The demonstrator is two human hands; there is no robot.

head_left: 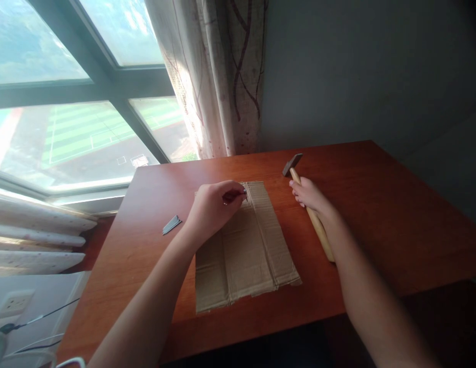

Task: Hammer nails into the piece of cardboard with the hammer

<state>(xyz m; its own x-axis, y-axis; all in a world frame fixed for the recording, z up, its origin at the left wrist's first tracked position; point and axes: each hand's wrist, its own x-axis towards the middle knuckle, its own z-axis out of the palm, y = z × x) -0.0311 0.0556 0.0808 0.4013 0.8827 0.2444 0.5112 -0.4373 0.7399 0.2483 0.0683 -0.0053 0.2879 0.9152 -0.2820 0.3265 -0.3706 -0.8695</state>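
My right hand (307,194) is wrapped round the wooden handle of a hammer (320,232), gripping it close to the dark metal head. The hammer head is raised at the far side, right of a flat piece of brown cardboard (245,255). Over the far edge of the cardboard, my left hand (221,203) is closed in a pinch on a nail (245,192), mostly hidden by the fingertips. Left of that hand, several grey nails (172,225) lie side by side in a small bundle.
The cardboard and nails lie on a reddish-brown wooden table (376,220). Beyond its far side hang a patterned curtain (214,76) and a grey wall (356,71). A window (88,128) is at the left, with a wall socket (14,304) and cables at lower left.
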